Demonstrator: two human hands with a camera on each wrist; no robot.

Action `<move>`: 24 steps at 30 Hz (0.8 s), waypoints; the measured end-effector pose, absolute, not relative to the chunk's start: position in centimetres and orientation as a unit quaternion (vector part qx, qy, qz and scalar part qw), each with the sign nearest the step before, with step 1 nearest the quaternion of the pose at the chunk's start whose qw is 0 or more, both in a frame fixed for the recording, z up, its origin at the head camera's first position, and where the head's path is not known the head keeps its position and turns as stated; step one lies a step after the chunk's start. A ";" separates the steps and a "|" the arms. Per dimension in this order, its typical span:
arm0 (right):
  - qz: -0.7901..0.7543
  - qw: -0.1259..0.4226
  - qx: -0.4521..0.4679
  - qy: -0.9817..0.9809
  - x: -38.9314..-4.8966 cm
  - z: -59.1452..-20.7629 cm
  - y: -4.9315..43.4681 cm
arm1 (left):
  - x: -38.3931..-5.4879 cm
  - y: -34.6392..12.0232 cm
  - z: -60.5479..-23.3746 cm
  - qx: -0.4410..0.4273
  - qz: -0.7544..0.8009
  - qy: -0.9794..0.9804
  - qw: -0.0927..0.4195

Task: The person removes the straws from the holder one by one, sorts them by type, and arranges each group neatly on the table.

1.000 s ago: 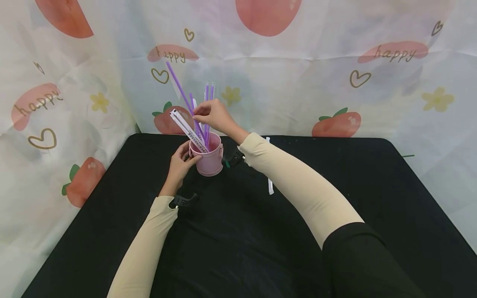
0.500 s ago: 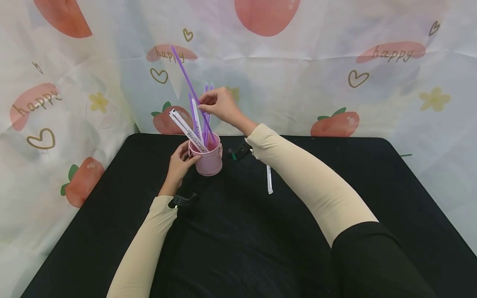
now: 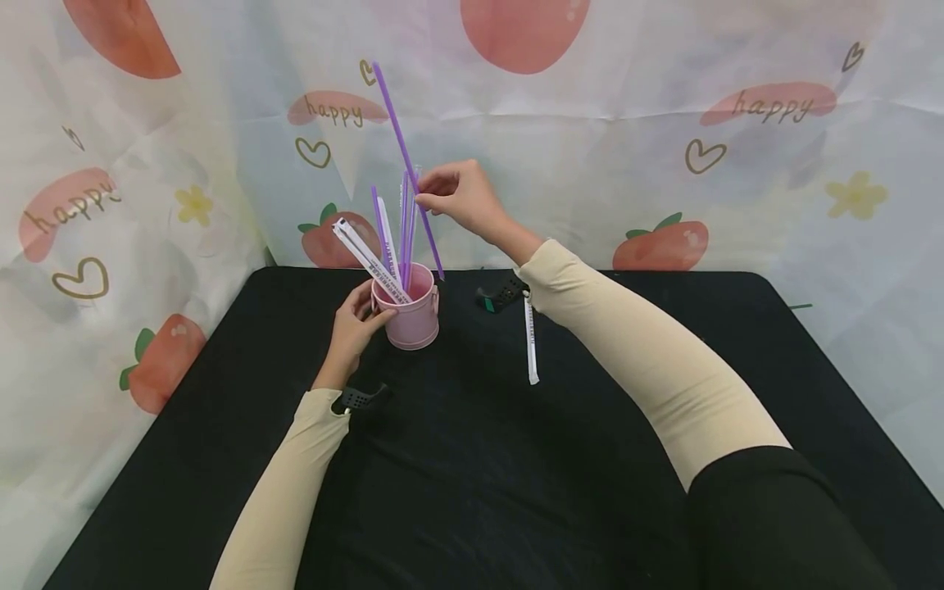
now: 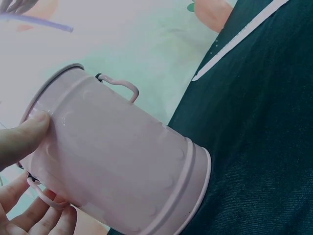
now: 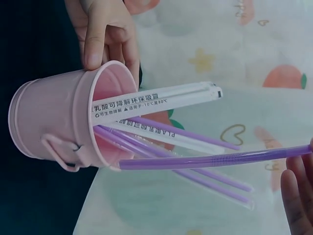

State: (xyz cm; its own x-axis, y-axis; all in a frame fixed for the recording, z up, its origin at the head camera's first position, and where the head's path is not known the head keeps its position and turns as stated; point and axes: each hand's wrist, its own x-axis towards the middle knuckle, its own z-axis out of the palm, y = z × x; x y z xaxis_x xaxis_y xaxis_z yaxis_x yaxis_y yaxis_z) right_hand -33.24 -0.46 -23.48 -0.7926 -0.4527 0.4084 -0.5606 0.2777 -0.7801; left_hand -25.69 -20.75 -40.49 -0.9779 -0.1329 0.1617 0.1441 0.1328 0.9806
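My left hand (image 3: 348, 340) grips the pink pail (image 3: 413, 329) by its side, thumb on the outer wall and fingers near a small side handle, as the left wrist view shows. With thumb and fingertips, my right hand (image 3: 465, 197) pinches a bare purple bendy straw (image 3: 396, 127) along its length. That straw's lower end hangs just outside the pail's right rim, apart from it in the left wrist view. Inside the pail lean printed white paper-wrapped straws (image 5: 156, 101), a bare purple straw (image 3: 378, 217) and purple straws in clear wrappers (image 3: 405, 229).
On the black-covered table (image 3: 472, 492), a white paper-wrapped straw (image 3: 531, 344) lies right of the pail, partly under my right wrist in the head view. A fruit-printed curtain (image 3: 560, 188) hangs behind the table and along its left side.
My right hand has moved up and to the right with the purple straw, whose lower end has come out of the pail. The left hand stays on the pail.
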 end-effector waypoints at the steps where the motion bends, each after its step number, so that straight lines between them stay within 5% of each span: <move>1: 0.511 0.054 0.313 -0.799 -33.1 -23.4 -0.2 | -25.7 -20.8 -40.5 -0.004 -0.660 -0.744 0.104; 24: 0.532 0.038 0.286 -0.796 -29.7 -23.7 8.4 | -24.1 -20.1 -39.0 -0.025 -0.664 -0.736 0.132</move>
State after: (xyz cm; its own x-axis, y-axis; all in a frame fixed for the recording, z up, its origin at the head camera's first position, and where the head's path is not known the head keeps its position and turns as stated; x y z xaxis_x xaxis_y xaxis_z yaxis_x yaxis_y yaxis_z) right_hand -29.71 8.41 -23.72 -0.8334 -0.4150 0.3650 -0.4961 0.2705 -0.8251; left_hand -24.06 -20.13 -39.05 -0.9641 -0.1386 0.2264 0.2109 0.1175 0.9704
